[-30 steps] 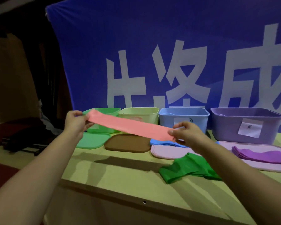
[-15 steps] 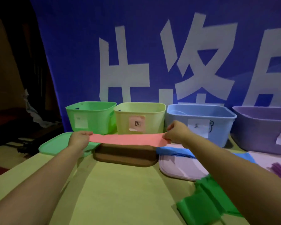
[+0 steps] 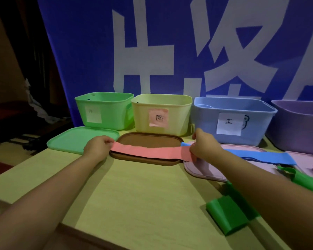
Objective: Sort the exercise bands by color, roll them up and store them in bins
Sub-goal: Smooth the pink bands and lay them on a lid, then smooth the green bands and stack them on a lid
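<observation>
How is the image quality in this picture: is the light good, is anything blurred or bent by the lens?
Head view: dim light with a greenish cast on the table; the left side falls into near darkness; soft arm shadows lie on the tabletop. The pink band and bin labels stay fairly sharp. Wide-angle distortion bows the purple bin and stretches the forearms at the edges.

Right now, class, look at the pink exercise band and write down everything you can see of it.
The pink exercise band is a long, flat, salmon-pink strip that looks like thin, matte rubber. It is unrolled and pulled out almost straight, running left to right just over the brown lid. The left hand grips one end and the right hand pinches the other, where the strip hangs slightly past the fingers. Its right end overlaps the blue band.
</observation>
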{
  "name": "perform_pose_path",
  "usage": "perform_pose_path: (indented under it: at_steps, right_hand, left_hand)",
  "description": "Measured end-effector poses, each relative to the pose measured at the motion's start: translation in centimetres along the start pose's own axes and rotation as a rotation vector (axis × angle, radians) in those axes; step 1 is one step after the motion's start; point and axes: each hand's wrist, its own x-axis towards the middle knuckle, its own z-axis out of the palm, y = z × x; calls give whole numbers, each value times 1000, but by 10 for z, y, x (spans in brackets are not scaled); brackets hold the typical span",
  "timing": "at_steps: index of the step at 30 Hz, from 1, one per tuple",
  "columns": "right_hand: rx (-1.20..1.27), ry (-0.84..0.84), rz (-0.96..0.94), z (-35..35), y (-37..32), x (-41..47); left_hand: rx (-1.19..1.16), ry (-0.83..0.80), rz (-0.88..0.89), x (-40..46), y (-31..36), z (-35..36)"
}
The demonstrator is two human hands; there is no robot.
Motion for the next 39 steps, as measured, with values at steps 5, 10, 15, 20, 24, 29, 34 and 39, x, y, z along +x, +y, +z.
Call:
perform_pose_path:
  at_steps: [5,10,15,20,24,29,34,39]
  right_hand:
    - [-212,60,-48,5,-4,-7]
    - [-240,157,-55,-7,-2,-15]
    - [-29,166,-46,-46,15,-42]
    - [31,121,-66,-91,52,-102]
    - [42,43,-81,-108,82,-152]
    - [191,-29,-58,-111,106,-197]
    - [477,-81,89,-105,120,-215]
    - [1192,-311,346,-103,116,-223]
  left_hand:
    - [164,12,-30,-1,2,-5]
    - [169,153,45,-18,16,-19]
    - [-152,13,196,-74,77,-34]
    - [-311,-382,410,-168,147,-30]
    - [-204,-483,540,-225,178,-4]
    - [125,-525,583,-257,202,21]
    - [272,-444,602,-263,203,25]
    - [-185,-267,539,-268,218,6]
